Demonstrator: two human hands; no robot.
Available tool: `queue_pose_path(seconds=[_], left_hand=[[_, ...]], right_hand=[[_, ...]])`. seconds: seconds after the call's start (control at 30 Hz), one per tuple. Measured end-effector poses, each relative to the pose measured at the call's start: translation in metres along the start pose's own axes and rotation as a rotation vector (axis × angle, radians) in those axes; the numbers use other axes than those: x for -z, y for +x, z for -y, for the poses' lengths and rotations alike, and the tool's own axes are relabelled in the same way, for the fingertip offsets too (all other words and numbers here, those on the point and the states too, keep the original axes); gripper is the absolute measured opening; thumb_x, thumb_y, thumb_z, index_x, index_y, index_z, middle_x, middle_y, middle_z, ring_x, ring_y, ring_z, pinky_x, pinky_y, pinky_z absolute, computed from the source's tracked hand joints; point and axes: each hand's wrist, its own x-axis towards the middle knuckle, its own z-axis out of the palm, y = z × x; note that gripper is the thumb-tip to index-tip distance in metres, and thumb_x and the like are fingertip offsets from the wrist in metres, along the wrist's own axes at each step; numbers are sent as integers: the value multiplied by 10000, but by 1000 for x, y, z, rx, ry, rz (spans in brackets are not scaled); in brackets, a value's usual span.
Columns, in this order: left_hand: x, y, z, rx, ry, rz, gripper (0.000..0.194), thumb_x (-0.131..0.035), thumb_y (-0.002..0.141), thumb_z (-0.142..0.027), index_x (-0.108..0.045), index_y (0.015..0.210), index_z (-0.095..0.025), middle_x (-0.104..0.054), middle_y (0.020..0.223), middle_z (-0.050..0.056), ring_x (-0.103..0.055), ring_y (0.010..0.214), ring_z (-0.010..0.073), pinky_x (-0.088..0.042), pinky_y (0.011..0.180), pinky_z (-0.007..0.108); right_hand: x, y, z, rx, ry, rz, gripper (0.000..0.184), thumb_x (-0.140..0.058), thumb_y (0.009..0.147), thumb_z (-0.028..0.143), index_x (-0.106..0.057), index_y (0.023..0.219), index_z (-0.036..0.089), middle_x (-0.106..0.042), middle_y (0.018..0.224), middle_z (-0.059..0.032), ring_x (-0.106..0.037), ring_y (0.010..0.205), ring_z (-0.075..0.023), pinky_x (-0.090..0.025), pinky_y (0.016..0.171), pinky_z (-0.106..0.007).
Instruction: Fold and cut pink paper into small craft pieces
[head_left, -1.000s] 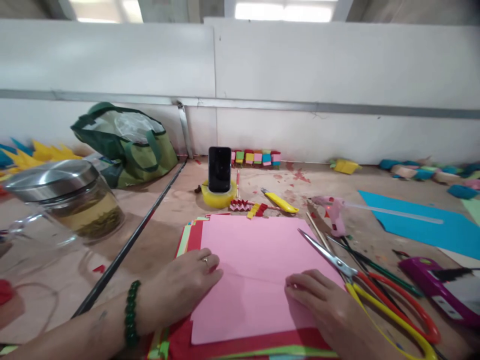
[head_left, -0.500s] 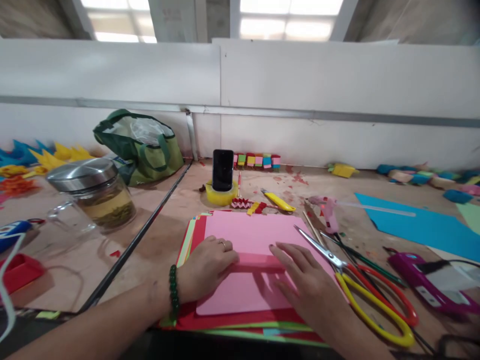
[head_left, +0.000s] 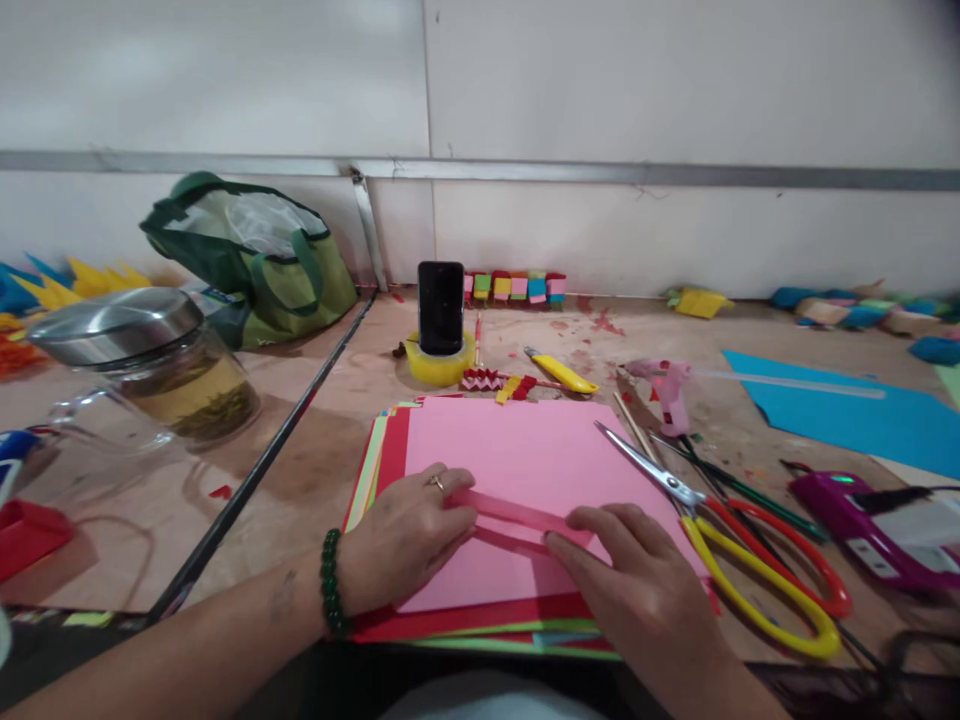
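A narrow pink paper strip (head_left: pixel 514 518) spans the gap between my hands, just above a pink sheet (head_left: pixel 517 445). My left hand (head_left: pixel 416 530), with a ring and a green bead bracelet, pinches the strip's left end. At the other end, my right hand (head_left: pixel 637 570) has its thumb and fingers closed on the strip. Under the pink sheet lies a stack of coloured paper (head_left: pixel 480 620), red on top with green and other edges showing. Large scissors (head_left: pixel 712 510) with red and yellow handles lie partly open beside the stack, near my right hand.
Behind the stack are a yellow box cutter (head_left: pixel 562 372), a phone (head_left: pixel 441 310) on a tape roll (head_left: pixel 441 365), and small folded paper pieces. A pink glue gun (head_left: pixel 667 390) and blue sheet (head_left: pixel 847 410) lie right. A glass tea mug (head_left: pixel 187 390) and green bag (head_left: pixel 277 270) stand left.
My right hand has gone from fingers spread flat over the strip to pinching its right end. The strip now tilts slightly and lifts off the sheet. The view has dipped downward.
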Motion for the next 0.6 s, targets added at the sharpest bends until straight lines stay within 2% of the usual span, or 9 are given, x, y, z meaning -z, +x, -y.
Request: queue_pose_path(seconds=[0.13, 0.23, 0.3, 0.43, 0.6], left_hand=[[3, 0, 1, 56, -28, -43, 242, -446, 924, -166, -670, 833, -178, -520, 1212, 113, -519, 1003, 229, -479, 843, 380], [5, 0, 2, 107, -98, -27, 275, -453, 939, -213, -687, 798, -182, -569, 968, 88, -520, 844, 189, -472, 735, 327], [7, 1, 4, 150, -171, -3, 267, -478, 935, -240, -701, 796, -192, -563, 894, 73, -512, 824, 183, -462, 739, 325], [10, 2, 6, 259, -270, -9, 227, -532, 901, -241, -721, 777, -221, -567, 1088, 76, -506, 993, 223, -425, 894, 411], [10, 0, 8, 436, -352, 16, 163, -595, 843, -254, -708, 729, -229, -548, 1203, 63, -475, 1112, 266, -403, 950, 467]], right_hand=[[-4, -7, -2, -149, 22, 121, 202, -516, 893, 145, -700, 887, 227, -637, 870, -73, -549, 771, -205, -493, 662, -343], [-7, -12, -6, -206, 136, 140, 217, -494, 913, 153, -686, 978, 230, -635, 910, -70, -567, 806, -200, -508, 683, -339], [-8, -12, -8, -256, 266, 157, 213, -491, 927, 178, -674, 1021, 232, -632, 936, -66, -585, 847, -189, -526, 704, -316], [-7, -5, -14, -410, 506, 252, 197, -485, 941, 230, -679, 966, 249, -629, 924, -41, -622, 864, -156, -541, 717, -254], [-6, 5, -18, -582, 611, 338, 237, -472, 942, 295, -660, 811, 236, -630, 820, -24, -623, 753, -150, -524, 649, -250]])
